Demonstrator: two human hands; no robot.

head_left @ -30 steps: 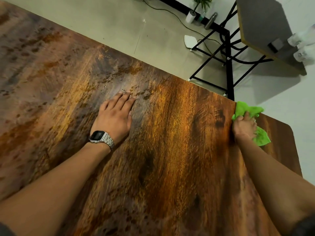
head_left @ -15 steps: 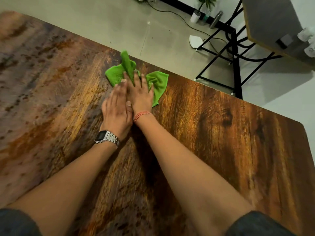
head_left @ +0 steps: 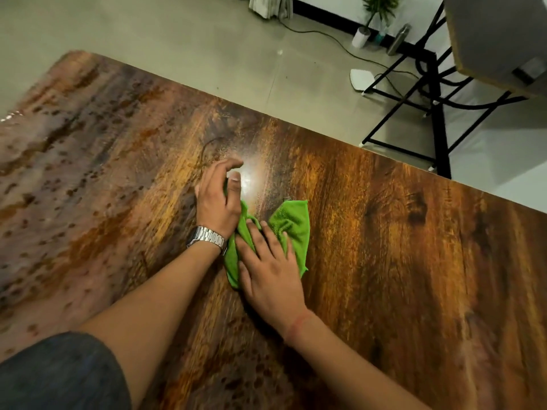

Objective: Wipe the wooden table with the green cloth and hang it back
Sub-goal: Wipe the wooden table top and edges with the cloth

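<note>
The green cloth (head_left: 293, 223) lies crumpled on the wooden table (head_left: 399, 261) near its middle. My right hand (head_left: 270, 269) presses flat on the cloth's near part with its fingers spread. Just left of it is my left hand (head_left: 217, 199), which wears a silver watch; its fingers hang loosely curled above the wood and grip nothing. The heel of that hand touches the cloth's left edge. Part of the cloth is hidden under my right palm.
The table's far edge (head_left: 325, 133) runs diagonally from upper left to right. Beyond it is tiled floor with a cable (head_left: 322, 34), a white pad (head_left: 361, 79), a bottle (head_left: 398, 39) and a potted plant (head_left: 371, 16). A black-framed side table (head_left: 435, 108) stands at the upper right.
My right hand has dragged the cloth back from the far edge toward me. My left hand, flat on the wood before, now has its fingers raised and curled.
</note>
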